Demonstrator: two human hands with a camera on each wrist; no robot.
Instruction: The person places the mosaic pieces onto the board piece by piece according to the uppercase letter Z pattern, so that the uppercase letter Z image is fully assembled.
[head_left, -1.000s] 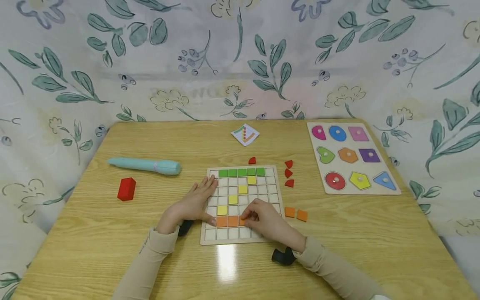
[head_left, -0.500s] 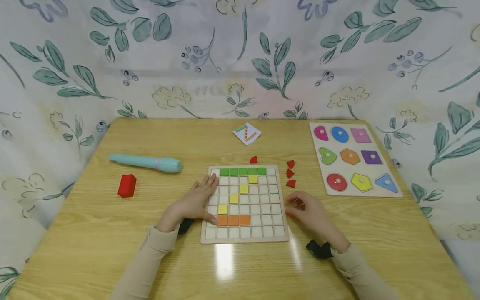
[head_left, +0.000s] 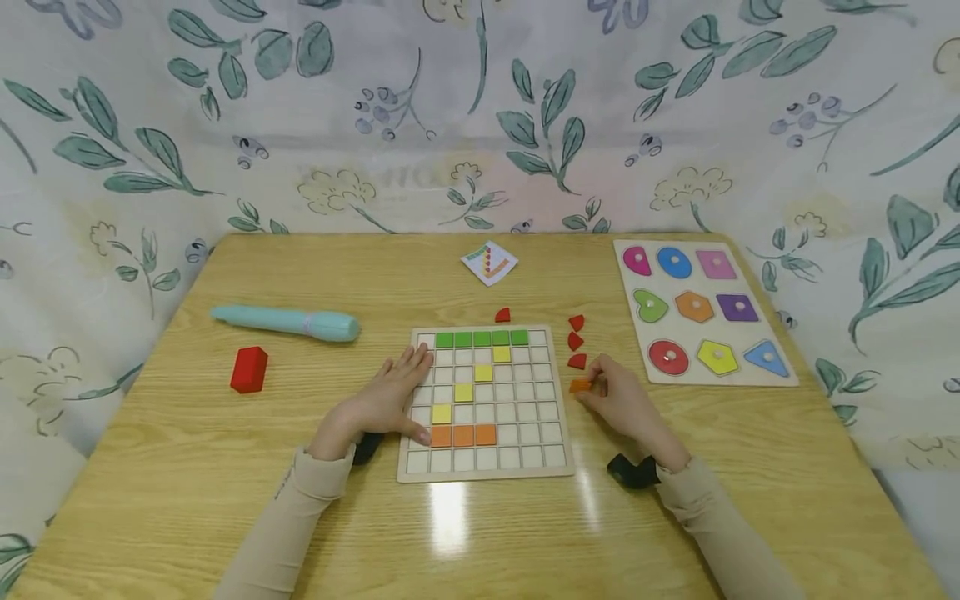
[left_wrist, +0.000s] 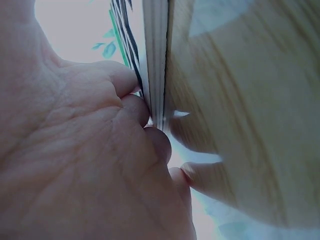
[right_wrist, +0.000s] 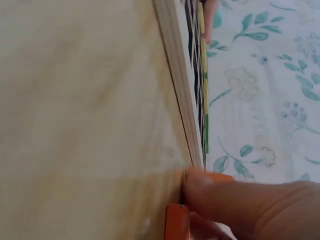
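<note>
A wooden grid board (head_left: 525, 410) lies mid-table with a green row at its top, a yellow diagonal, and three orange tiles (head_left: 462, 435) low on its left. My left hand (head_left: 397, 397) rests flat on the board's left edge, fingers straight; the left wrist view shows the palm (left_wrist: 75, 150) against the board edge (left_wrist: 157, 60). Right of the board, my right hand (head_left: 592, 390) pinches an orange square tile (head_left: 579, 386). In the right wrist view its fingers (right_wrist: 235, 200) touch orange tiles (right_wrist: 177, 222) beside the board edge (right_wrist: 175, 100).
Small red pieces (head_left: 576, 342) lie by the board's top right corner, with one more red piece (head_left: 502, 315) above it. A pattern card (head_left: 489, 263) sits further back. A teal pen (head_left: 285, 322) and red block (head_left: 249, 368) lie left. A shape puzzle (head_left: 701, 312) lies right.
My right hand left the orange row on the board, moved right off the board and took hold of an orange tile there. The left hand stayed put.
</note>
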